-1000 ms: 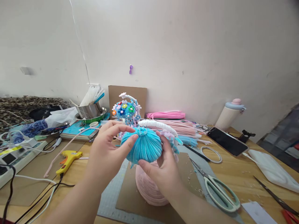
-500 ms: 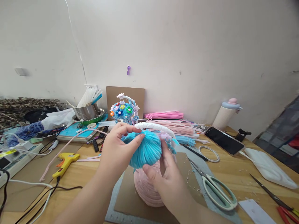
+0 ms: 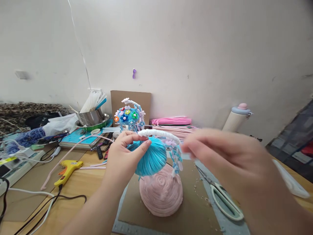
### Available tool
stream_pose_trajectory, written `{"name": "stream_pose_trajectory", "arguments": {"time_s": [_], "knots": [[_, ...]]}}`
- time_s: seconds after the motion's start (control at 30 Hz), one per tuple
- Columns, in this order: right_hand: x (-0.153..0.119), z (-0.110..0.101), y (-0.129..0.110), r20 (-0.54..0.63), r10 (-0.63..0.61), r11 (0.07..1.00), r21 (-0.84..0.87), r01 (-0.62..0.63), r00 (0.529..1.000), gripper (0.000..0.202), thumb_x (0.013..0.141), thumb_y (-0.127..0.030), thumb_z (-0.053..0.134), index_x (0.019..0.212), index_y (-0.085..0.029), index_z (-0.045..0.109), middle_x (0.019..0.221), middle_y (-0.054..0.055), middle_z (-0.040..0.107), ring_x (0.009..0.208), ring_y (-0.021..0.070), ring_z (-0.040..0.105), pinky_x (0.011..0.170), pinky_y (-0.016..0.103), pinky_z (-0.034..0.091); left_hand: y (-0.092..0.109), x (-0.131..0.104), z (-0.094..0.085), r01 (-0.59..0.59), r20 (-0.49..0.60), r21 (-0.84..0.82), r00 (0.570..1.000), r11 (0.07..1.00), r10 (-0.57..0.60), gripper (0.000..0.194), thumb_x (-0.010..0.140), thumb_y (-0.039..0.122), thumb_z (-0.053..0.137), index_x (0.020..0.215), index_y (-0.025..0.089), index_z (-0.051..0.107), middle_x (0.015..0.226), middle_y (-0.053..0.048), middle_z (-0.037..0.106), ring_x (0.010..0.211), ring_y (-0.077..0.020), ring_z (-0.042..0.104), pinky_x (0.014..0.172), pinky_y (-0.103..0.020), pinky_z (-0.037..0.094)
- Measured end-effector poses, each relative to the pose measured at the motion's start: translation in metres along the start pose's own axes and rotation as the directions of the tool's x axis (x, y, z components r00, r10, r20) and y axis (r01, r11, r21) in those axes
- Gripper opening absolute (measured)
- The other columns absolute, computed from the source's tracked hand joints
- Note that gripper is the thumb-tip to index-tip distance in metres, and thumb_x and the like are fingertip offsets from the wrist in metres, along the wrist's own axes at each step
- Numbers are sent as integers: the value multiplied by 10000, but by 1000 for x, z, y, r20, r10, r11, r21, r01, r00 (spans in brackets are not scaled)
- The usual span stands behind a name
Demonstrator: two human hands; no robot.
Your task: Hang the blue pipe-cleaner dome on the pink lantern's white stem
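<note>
Pinched between the thumb and fingers of my left hand [image 3: 127, 153] is a blue fuzzy ball [image 3: 153, 158], held at its upper left. A white wrapped stem [image 3: 158, 132] arches over it, with small lilac and blue flowers [image 3: 176, 160] hanging at its right end. Below stands a round pink coiled base [image 3: 161, 192] on brown cardboard. My right hand [image 3: 220, 153] is raised to the right of the flowers, blurred, with its fingers bent; whether it holds anything is unclear.
A finished-looking blue ball with colourful flowers [image 3: 127, 116] stands behind. A yellow glue gun [image 3: 69, 169] and cables lie left. Green-handled scissors [image 3: 226, 202] lie right, partly behind my right hand. Pink fuzzy stems [image 3: 171, 121] and a bottle [image 3: 236, 119] are at the back.
My right hand has let go of the blue ball and moved right and up. The hanging flowers and the pink base's top now show. My left hand keeps its hold.
</note>
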State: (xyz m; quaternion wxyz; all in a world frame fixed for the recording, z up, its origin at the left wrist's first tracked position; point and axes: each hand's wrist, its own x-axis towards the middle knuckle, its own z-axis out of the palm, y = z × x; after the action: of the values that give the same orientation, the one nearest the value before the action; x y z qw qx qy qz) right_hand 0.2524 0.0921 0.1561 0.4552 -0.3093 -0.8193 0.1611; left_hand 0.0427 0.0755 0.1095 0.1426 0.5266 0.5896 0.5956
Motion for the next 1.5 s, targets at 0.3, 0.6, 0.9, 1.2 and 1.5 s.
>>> {"name": "stream_pose_trajectory", "arguments": {"time_s": [0.3, 0.6, 0.9, 1.2, 1.5], "knots": [[43, 49, 29, 222, 74, 985, 137, -106, 972, 177, 830, -271, 576, 924, -199, 708, 927, 33, 728, 847, 199, 667, 704, 307, 522, -4, -5, 6, 64, -51, -219, 996, 974, -77, 143, 638, 361, 786, 691, 234, 744, 884, -6, 584, 842, -175, 566, 732, -291, 431], [38, 50, 22, 144, 79, 993, 71, -90, 986, 149, 814, -243, 611, 899, -204, 727, 887, 29, 739, 839, 200, 671, 704, 302, 508, -6, -10, 3, 79, -68, -274, 992, 959, -102, 132, 645, 355, 792, 665, 240, 730, 867, 7, 574, 833, -163, 563, 724, -289, 439], [35, 49, 24, 132, 53, 996, 69, -63, 990, 150, 814, -242, 611, 896, -209, 731, 902, 36, 742, 841, 207, 675, 672, 295, 516, -1, -7, -5, 77, -70, -260, 993, 963, -98, 138, 639, 365, 795, 666, 239, 748, 818, -8, 590, 821, -176, 566, 710, -297, 437], [35, 50, 23, 122, 61, 994, 87, -72, 991, 138, 804, -235, 618, 879, -204, 729, 908, 31, 743, 873, 210, 675, 719, 310, 523, -10, -7, -2, 60, -70, -232, 994, 971, -79, 140, 646, 359, 793, 640, 239, 721, 815, 7, 577, 815, -159, 555, 711, -276, 418], [36, 50, 23, 137, 87, 991, 92, -100, 987, 156, 808, -235, 615, 899, -202, 738, 909, 41, 743, 879, 215, 674, 725, 321, 525, -10, -9, -3, 58, -33, -164, 997, 985, -64, 153, 670, 380, 769, 669, 236, 718, 849, 5, 560, 828, -161, 561, 716, -278, 423]]}}
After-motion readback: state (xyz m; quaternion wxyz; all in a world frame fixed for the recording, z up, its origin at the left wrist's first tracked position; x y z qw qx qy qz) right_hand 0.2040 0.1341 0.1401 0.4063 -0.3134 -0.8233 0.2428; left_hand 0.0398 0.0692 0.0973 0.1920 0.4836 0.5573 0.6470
